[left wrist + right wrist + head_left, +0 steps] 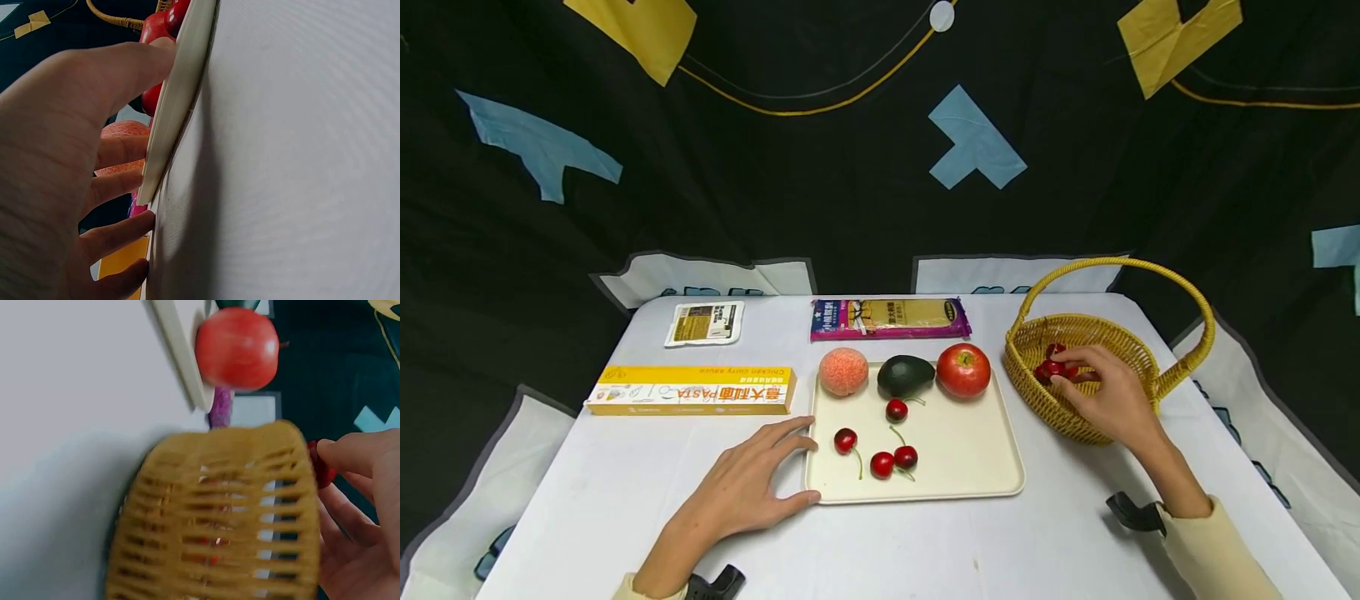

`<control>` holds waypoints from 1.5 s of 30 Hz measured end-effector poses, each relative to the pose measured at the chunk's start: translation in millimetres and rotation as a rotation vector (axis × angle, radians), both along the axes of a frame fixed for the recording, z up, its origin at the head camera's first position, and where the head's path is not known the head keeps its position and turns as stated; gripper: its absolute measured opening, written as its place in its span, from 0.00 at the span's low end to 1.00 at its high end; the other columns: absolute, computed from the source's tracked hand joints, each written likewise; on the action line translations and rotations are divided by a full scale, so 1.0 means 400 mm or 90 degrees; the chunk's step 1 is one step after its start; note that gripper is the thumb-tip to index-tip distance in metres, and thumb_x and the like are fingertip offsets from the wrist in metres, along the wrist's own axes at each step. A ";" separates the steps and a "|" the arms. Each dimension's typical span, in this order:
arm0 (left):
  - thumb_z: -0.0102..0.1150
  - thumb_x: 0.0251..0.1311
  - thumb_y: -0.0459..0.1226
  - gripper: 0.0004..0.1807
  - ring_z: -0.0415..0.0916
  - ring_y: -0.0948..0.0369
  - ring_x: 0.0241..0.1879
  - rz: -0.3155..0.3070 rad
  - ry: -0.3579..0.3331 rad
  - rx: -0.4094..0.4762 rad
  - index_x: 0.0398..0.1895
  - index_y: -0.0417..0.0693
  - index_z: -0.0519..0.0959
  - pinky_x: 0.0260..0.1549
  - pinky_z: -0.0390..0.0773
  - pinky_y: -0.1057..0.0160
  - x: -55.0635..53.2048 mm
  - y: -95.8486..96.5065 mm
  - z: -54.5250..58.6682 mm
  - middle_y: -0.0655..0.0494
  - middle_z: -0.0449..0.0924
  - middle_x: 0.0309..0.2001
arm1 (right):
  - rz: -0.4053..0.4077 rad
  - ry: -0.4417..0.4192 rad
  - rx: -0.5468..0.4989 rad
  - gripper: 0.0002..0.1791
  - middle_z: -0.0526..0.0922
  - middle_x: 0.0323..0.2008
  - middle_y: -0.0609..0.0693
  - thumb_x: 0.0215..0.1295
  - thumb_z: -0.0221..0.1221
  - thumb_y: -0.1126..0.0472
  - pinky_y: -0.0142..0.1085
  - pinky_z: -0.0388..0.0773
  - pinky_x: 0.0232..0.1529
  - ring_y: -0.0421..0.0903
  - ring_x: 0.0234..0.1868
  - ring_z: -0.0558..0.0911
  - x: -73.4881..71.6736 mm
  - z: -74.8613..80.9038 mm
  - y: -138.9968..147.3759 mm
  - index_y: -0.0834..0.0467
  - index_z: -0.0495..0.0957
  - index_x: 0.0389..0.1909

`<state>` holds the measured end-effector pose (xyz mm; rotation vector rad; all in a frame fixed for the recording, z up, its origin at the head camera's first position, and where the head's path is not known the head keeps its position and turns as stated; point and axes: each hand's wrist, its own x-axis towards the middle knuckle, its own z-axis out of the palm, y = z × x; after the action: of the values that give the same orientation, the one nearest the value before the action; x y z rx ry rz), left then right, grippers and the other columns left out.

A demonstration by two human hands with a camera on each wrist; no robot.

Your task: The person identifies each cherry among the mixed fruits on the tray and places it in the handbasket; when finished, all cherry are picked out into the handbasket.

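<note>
My right hand [1105, 392] is at the yellow wicker basket [1048, 408], thumb and fingers pinching a dark red cherry [321, 466] just over the rim. More red cherries [1043, 372] show inside the basket, partly behind the fingertips. On the left, my left hand [741, 479] rests by the cream tray [970, 458], its spread fingertips and thumb at the tray's left edge. Several stemmed cherries [882, 464] lie on the tray. Along its far side sit a rough pinkish-orange round fruit [843, 372], a dark green avocado [905, 377] and a red apple [964, 371].
A yellow pasta box [691, 392] lies left of the tray. Behind it is a small white packet [705, 323], and a purple noodle pack [890, 319] lies behind the tray. The basket's tall handle [1202, 333] arches over its right side. A black curtain [850, 208] hangs behind the table.
</note>
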<state>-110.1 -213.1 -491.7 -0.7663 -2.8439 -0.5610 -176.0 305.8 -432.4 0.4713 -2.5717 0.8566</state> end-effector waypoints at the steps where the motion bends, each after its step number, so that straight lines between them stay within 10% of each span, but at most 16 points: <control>1: 0.75 0.55 0.65 0.29 0.72 0.56 0.74 -0.001 0.000 0.000 0.57 0.67 0.83 0.53 0.84 0.46 -0.001 0.000 0.000 0.64 0.71 0.77 | -0.007 -0.001 0.007 0.19 0.85 0.47 0.57 0.60 0.76 0.70 0.16 0.76 0.44 0.61 0.43 0.88 -0.002 0.000 0.005 0.60 0.86 0.52; 10: 0.75 0.55 0.65 0.29 0.72 0.56 0.74 0.003 -0.006 -0.002 0.56 0.67 0.83 0.53 0.84 0.46 0.000 0.000 0.002 0.64 0.71 0.77 | -0.035 -0.050 0.063 0.19 0.85 0.47 0.63 0.61 0.75 0.69 0.63 0.84 0.45 0.66 0.47 0.86 -0.025 -0.017 0.050 0.62 0.85 0.53; 45: 0.75 0.55 0.65 0.29 0.72 0.56 0.74 0.007 -0.012 -0.003 0.56 0.68 0.83 0.55 0.84 0.46 0.001 0.002 0.004 0.64 0.71 0.77 | 0.004 -0.203 0.143 0.16 0.86 0.49 0.63 0.62 0.74 0.70 0.60 0.85 0.49 0.60 0.47 0.85 -0.087 -0.048 0.091 0.63 0.86 0.51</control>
<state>-109.8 -212.3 -490.1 -0.7490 -2.8657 -0.5637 -210.9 342.2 -451.6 0.4360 -2.9809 0.6941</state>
